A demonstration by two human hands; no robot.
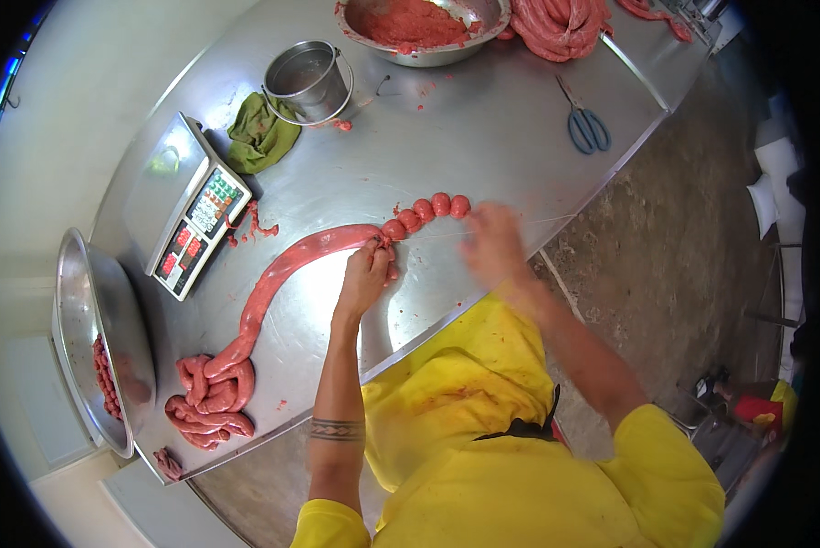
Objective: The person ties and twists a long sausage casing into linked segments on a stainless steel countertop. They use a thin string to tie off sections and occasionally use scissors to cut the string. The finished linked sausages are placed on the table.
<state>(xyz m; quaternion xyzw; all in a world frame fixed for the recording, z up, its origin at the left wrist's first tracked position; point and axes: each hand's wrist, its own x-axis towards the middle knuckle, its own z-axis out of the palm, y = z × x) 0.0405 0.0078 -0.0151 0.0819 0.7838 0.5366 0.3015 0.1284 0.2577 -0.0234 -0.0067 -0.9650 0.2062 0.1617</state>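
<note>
A long, plump raw sausage (278, 267) curves over the metal table, its near-left end heaped in folds. Beyond my left hand it is divided into several short round links (425, 211). My left hand (364, 276) is closed on the sausage where the smooth length meets the links. Just right of the last link, my right hand (497, 245) is smeared by motion, so its fingers cannot be made out. A thin pale string (551, 219) runs from near the links past this hand toward the table's right edge.
A digital scale (195, 208), green cloth (262, 135) and metal bucket (308, 82) stand at the back left. Blue-handled scissors (586, 128) lie far right. A bowl of ground meat (419, 57) and piled sausage (563, 26) sit at the back; a large basin (122, 315) stands left.
</note>
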